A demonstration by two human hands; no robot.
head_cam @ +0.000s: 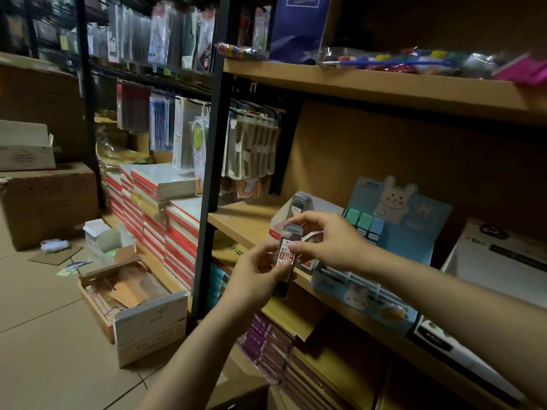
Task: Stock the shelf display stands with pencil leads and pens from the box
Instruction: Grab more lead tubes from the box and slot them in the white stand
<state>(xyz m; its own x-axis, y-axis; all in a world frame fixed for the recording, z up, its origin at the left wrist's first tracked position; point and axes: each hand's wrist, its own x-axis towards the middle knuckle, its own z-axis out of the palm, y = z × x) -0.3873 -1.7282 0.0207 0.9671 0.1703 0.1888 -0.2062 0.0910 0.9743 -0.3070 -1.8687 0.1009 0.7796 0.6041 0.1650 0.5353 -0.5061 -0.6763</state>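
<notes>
The wooden shelf [245, 220] runs from the centre toward the near right, with a black metal upright [211, 161] at its left end. On the shelf stand, from left to right, a white display stand [279, 223], a blue display stand with a rabbit figure [414, 232] and a white box [485, 255] at the far right edge. The white display stand already contains one dark pencil lead case [299, 202], standing upright.

On the floor [44, 335] at the left lies an open cardboard box [118, 291]. Stacks of red-edged notebooks [165, 220] sit beyond it, beside the upright.

Both hands are raised in front of the white display stand. The left hand [260, 273] grips the lower part of a stack of pencil lead cases [286, 255], fingers curled round it. The right hand [331, 241] pinches the upper part of the same stack between thumb and fingers. The stack is held upright, just in front of the shelf edge, apart from the stand.
</notes>
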